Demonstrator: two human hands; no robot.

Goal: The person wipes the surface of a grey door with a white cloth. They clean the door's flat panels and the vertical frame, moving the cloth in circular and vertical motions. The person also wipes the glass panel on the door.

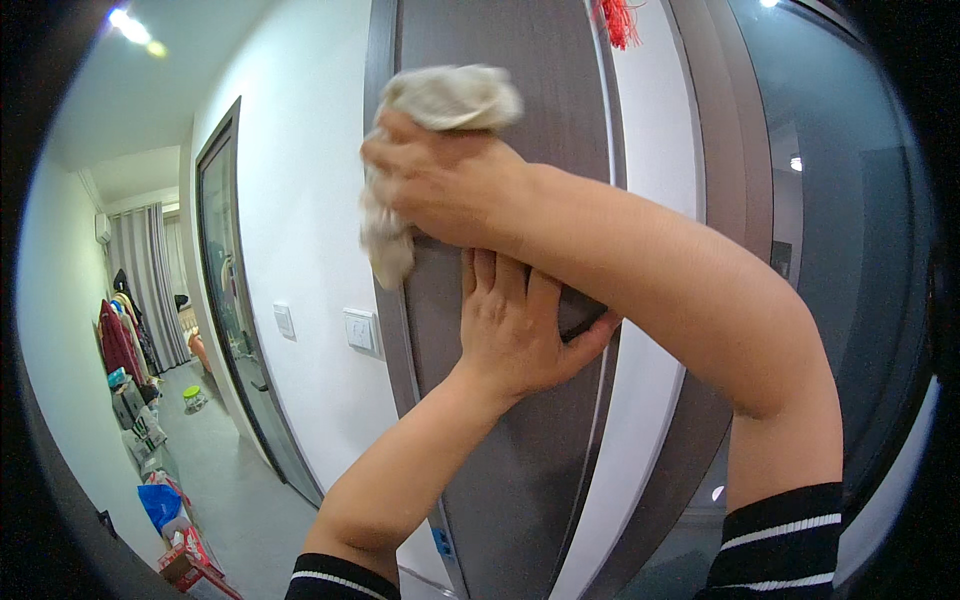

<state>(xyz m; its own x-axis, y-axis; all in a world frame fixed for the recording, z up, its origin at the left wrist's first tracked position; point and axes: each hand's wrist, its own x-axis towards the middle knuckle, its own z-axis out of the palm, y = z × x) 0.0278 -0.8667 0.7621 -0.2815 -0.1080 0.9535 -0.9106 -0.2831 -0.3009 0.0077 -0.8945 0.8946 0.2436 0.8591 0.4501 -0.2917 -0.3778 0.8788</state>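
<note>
My right hand is closed round a pale, crumpled cloth, which bunches above the fingers and hangs down past them on the left. The hand and cloth are slightly blurred and lie at the left edge of a dark brown door panel, over its frame. Below, my left hand rests flat against the panel with its fingers pointing up and its thumb out to the right. My right forearm crosses above it and hides its fingertips.
White switch plates sit on the wall left of the panel. Further left, a glass door stands by a hallway with hanging clothes and bags along its wall. A red tassel hangs at the top; dark glass is at right.
</note>
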